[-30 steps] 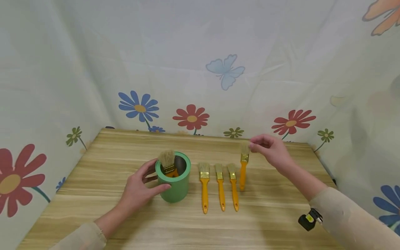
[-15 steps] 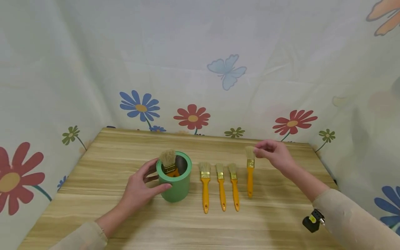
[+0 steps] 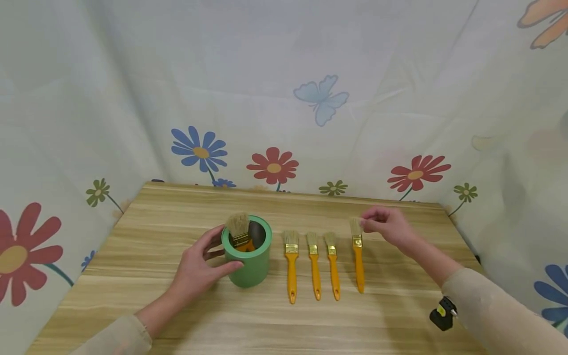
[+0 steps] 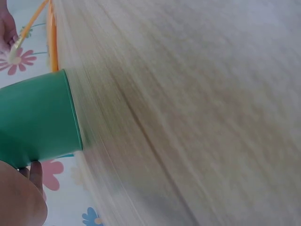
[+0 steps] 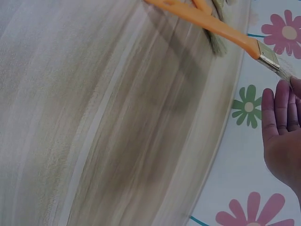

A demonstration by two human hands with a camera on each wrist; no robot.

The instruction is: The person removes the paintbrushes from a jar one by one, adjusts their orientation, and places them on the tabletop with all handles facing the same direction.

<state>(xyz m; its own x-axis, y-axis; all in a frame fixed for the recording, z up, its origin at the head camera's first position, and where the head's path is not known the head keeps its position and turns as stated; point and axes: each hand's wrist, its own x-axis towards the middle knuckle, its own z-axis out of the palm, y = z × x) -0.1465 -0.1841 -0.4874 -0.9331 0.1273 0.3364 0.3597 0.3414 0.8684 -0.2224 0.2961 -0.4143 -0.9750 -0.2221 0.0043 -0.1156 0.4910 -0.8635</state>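
My left hand (image 3: 197, 266) holds the side of a green can (image 3: 250, 268), thumb in front and fingers behind. Inside the can stand a wide paintbrush (image 3: 238, 227), bristles up above the rim, and a dark rounded thing (image 3: 256, 234). With thumb and fingertips my right hand (image 3: 388, 227) pinches a paintbrush (image 3: 358, 261) by its bristle tip. Its orange handle slants down toward the table, as the right wrist view shows for this paintbrush (image 5: 225, 30). The left wrist view shows the can (image 4: 37, 117) upright on the table, with fingers against its side.
Between can and right hand, three paintbrushes lie in a row, bristles away from me: a wider paintbrush (image 3: 291, 266), a narrow paintbrush (image 3: 314, 266) and another narrow paintbrush (image 3: 334, 266). Flowered cloth (image 3: 266, 98) hangs behind the wooden table (image 3: 199, 197).
My right hand has moved right and then lower toward me with the pinched paintbrush, whose handle end has come down beside the row. The left hand and can have stayed in place.
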